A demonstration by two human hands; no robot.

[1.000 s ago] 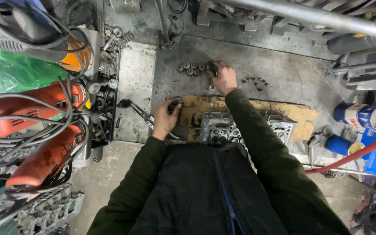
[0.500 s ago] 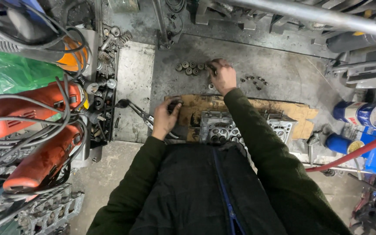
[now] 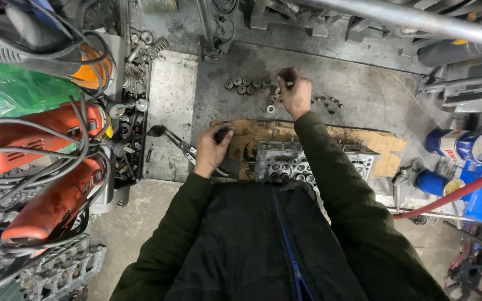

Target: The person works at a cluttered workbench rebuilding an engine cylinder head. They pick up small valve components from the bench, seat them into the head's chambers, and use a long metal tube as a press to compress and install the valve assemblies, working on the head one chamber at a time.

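My right hand is stretched out over the dark metal bench, fingers closed on a small dark round part beside a row of small round metal parts. My left hand rests at the left end of a metal cylinder head and is closed on a small dark object at the edge of the brown cardboard under the head. A long-handled plier-like tool lies just left of my left hand.
Red power tools with tangled cables fill the left side, beside a tray of sockets and small parts. Blue cans and a red hose sit right. Another metal casting lies lower left. A steel pipe crosses the top.
My right hand has shifted a little left along the bench toward the row of round parts. The left hand has stayed in place at the head's end.
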